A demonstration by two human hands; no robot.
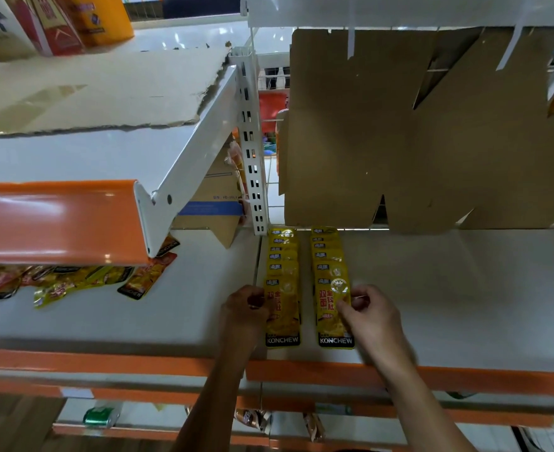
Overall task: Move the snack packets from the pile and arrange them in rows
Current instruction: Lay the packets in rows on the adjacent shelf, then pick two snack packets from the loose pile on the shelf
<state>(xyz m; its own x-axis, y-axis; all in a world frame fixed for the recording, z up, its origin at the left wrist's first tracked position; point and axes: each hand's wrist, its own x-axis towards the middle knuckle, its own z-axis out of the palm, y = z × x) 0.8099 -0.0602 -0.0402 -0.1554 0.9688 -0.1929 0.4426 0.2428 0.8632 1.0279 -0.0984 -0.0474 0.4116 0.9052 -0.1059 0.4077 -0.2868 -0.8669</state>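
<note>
Two rows of yellow KONCHEW snack packets lie overlapped on the white shelf [448,305], running from front to back. My left hand [244,309] pinches the left edge of the front packet of the left row [284,321]. On the right row's front packet [331,316], my right hand [372,316] grips the right edge. A loose pile of red and yellow packets [67,282] lies on the same shelf level far to the left, partly hidden under an upper shelf.
An orange-edged upper shelf [57,220] juts out at left, carrying torn cardboard [99,89]. Flattened brown cardboard [416,132] stands behind the rows. A slotted white upright [253,164] divides the bays. The shelf's orange front lip [334,373] runs below my wrists.
</note>
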